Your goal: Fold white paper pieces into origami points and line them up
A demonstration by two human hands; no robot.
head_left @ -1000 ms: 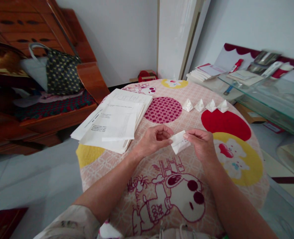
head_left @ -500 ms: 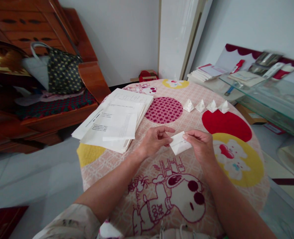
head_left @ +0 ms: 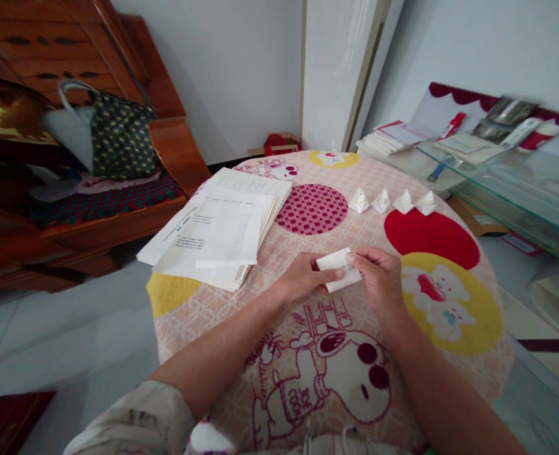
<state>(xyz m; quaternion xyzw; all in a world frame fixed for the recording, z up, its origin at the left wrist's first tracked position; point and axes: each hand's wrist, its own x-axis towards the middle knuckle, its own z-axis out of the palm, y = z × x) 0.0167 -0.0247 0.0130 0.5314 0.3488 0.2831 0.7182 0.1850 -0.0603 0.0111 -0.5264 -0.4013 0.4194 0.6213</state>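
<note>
A small folded piece of white paper (head_left: 335, 260) is held between my two hands above the round table. My left hand (head_left: 307, 275) grips its left side, thumb lying across the front and fingers behind. With thumb and fingertips, my right hand (head_left: 378, 268) pinches the upper right corner. Beyond the hands, several small pointed folded paper pieces (head_left: 381, 201) stand in a row on the tablecloth. To the left lies a stack of printed paper sheets (head_left: 227, 227).
A patterned tablecloth (head_left: 288, 360) covers the round table. Left of it stands a wooden bench (head_left: 170, 148) bearing a dotted bag (head_left: 122, 136). At the right, a glass shelf unit (head_left: 511, 183) and a pile of papers (head_left: 388, 139) stand close to the table edge.
My left hand has moved right and closed on the paper, its thumb now across the front. The paper has turned slightly and shows a squarer outline. My right hand keeps its pinch.
</note>
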